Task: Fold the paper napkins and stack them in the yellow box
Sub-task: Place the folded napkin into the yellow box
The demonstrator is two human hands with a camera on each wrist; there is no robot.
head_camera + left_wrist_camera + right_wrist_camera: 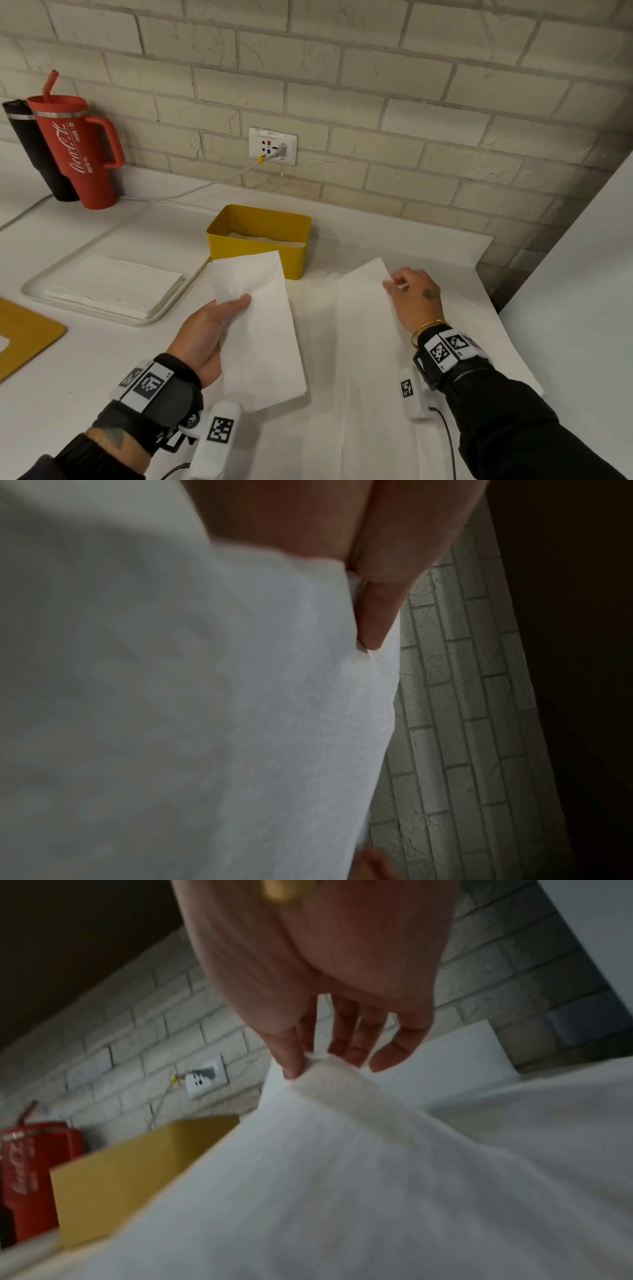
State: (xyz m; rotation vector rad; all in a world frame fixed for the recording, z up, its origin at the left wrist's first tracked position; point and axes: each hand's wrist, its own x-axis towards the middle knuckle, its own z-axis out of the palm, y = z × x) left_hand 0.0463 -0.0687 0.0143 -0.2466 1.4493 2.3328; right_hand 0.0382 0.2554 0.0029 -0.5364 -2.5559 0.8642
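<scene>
Nearest the head cam, my left hand (209, 329) grips a folded napkin (260, 329) lifted off the counter (85, 383): thumb on top approx. halfway up its left edge, the other fingers underneath. Most of the long strip lies to the right of and beyond the grip, its far end overlapping the front wall of the yellow box (260, 236). On the left wrist cam the thumb (380, 615) presses the paper's edge; the napkin (188, 710) fills most of that view.

At right, my right hand (414, 291) pinches the far corner of an unfolded napkin (370, 342) lying spread on the counter. On the right wrist cam, thumb and forefinger close on that corner (318, 1066), raised slightly, while the other fingers (394, 1053) hang loosely open. The sheet runs back from the pinch toward me, under the wrist.

Further left, a stack of flat napkins (116, 284) sits in a white tray (34, 294), w/ a yellow lid (24, 339) at the frame's left edge.

Beyond both hands, the yellow box stands open near the brick wall (342, 85), white paper (260, 237) already inside. A red tumbler (82, 150) and black bottle (34, 147) stand far left; a cable (191, 192) runs to a wall outlet (272, 145).
</scene>
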